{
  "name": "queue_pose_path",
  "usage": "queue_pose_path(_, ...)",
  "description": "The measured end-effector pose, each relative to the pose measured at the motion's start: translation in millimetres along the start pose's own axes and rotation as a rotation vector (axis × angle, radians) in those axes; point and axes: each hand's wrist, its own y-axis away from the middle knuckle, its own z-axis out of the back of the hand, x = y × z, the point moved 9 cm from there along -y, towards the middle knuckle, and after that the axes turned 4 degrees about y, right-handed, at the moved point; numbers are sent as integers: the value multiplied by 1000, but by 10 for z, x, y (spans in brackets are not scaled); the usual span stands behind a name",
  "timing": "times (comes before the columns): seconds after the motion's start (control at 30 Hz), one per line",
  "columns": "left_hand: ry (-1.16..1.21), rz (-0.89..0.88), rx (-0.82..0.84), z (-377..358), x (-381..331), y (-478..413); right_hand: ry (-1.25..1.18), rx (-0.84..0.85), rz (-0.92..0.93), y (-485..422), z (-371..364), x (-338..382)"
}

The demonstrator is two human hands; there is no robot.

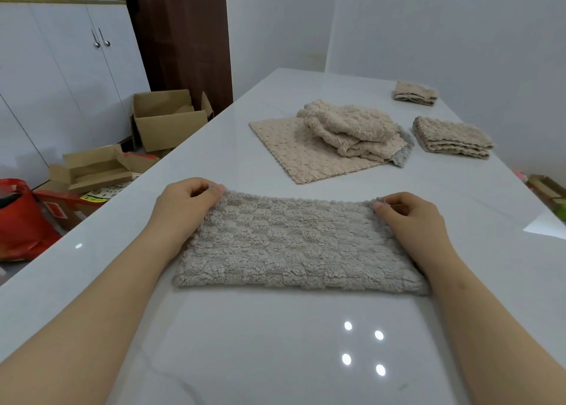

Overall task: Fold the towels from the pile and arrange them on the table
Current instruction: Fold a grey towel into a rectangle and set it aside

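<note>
Left hand point(187, 203) and right hand point(409, 215) pinch the grey towel's point(291, 247) far corners, seemingly squaring the fold; the pile point(347, 129) lies beyond.

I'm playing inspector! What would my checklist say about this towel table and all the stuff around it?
Surface: glossy white table, with ceiling lights reflected in it.
Job's things: grey towel lying flat as a rectangle at the front; loose pile of beige towels on a flat beige towel; near stack and far stack, both folded, at the right.
Clutter: open cardboard boxes and a red bag on the floor at the left.
Grippers: left hand pinches the grey towel's far left corner; right hand pinches its far right corner.
Cables: nothing seen.
Surroundings: white cabinet, pale walls.
</note>
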Motion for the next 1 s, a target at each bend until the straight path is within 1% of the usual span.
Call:
queue_pose_path(0.13, 7, -23, -57, 67, -11, -5, -11, -70, 1, 0, 62, 1)
queue_pose_path(0.33, 187, 1, -120, 138, -21, -17, -241, -81, -16, -5, 92, -15)
queue_pose_path(0.4, 175, -15, -137, 160, -34, -24, -291, -67, -10, 3, 73, -4)
queue_pose_path(0.53, 79, -46, -164, 213, -55, -19, -305, -10, 11, 17, -14, 57)
queue_pose_path(0.67, 81, -51, -188, 268, -86, -21, -297, -52, -9, 12, 4, 57)
queue_pose_path(0.8, 159, 16, -169, 257, -41, -28, -264, -93, -48, 3, 9, -14)
queue_pose_path(0.87, 208, 54, -133, 241, -5, -43, -258, -109, -54, -4, 18, -33)
queue_pose_path(0.93, 216, 59, -77, 205, 2, -51, -259, -117, -71, -8, 33, -57)
queue_pose_path(1.0, 206, 39, -64, 198, -7, -52, -242, -122, -79, -7, 41, -68)
